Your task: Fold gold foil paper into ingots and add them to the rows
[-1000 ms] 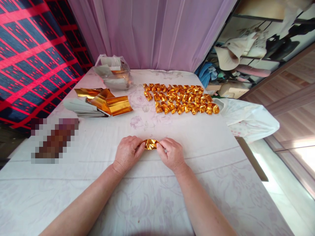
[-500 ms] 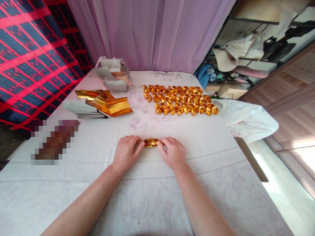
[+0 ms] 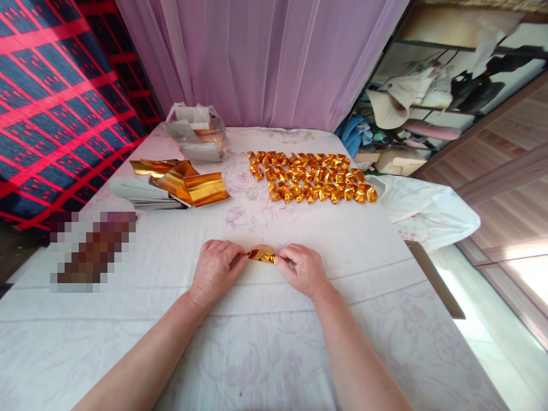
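Note:
A small folded piece of gold foil paper is pinched at its two ends between my left hand and my right hand, just above the white flowered cloth on the table. Farther back lie several finished gold foil folds set out in three rows. At the back left, loose gold foil sheets rest on a stack of grey-white paper.
A clear plastic bag with more paper stands at the back left. A white plastic bag hangs over the right edge of the table. A purple curtain hangs behind; a red and blue patterned cloth is at left, cluttered shelves at right.
Both hands stay on the gold fold; the piece looks flatter and more tilted now. The view has shifted slightly downward.

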The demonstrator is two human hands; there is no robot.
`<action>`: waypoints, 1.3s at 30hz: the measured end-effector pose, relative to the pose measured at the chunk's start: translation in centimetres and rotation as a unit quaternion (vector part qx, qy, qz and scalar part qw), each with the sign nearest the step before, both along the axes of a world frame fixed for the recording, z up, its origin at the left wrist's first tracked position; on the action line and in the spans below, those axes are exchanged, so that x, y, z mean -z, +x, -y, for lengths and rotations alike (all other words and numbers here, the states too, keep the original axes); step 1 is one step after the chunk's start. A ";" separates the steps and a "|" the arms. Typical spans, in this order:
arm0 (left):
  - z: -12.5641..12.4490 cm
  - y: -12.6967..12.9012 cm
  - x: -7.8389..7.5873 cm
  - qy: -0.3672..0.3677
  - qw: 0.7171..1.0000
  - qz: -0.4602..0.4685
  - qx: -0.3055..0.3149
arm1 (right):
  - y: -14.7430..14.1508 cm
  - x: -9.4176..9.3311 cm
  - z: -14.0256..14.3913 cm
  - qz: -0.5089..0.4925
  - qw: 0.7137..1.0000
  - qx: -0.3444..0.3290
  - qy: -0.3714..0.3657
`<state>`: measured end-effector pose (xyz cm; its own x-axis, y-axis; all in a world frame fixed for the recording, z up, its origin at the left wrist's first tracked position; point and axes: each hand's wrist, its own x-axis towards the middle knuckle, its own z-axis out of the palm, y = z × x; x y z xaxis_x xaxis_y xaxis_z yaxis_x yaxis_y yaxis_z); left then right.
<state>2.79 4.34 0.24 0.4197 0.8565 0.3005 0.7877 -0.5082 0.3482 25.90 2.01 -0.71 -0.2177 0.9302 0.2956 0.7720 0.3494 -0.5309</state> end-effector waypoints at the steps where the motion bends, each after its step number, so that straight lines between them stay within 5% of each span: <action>1: 0.0 0.1 0.0 0.000 1.000 -0.002 -0.003 | -0.1 0.0 0.0 0.000 1.000 -0.005 0.001; 8: -0.4 -0.1 0.4 0.008 1.000 -0.007 -0.023 | -0.6 0.2 0.1 0.004 0.999 -0.027 0.025; 14: -2.4 -0.5 -0.3 0.034 0.999 -0.022 -0.034 | 0.2 1.0 -0.7 -0.012 0.992 0.107 0.061; 22: -12.2 1.5 -3.3 0.065 0.990 -0.122 -0.030 | 0.5 1.7 -1.0 -0.033 0.991 0.120 0.057; 29: -18.2 3.0 -3.4 0.053 0.987 -0.155 -0.007 | 0.6 2.5 -1.4 -0.045 0.991 0.117 0.037; 35: -19.7 4.5 -2.5 0.039 0.987 -0.151 -0.029 | 0.4 2.5 -1.4 -0.042 0.989 0.138 0.043; 39: -18.1 5.3 -2.8 0.049 0.988 -0.132 -0.068 | 0.4 2.2 -1.3 -0.035 0.990 0.127 0.042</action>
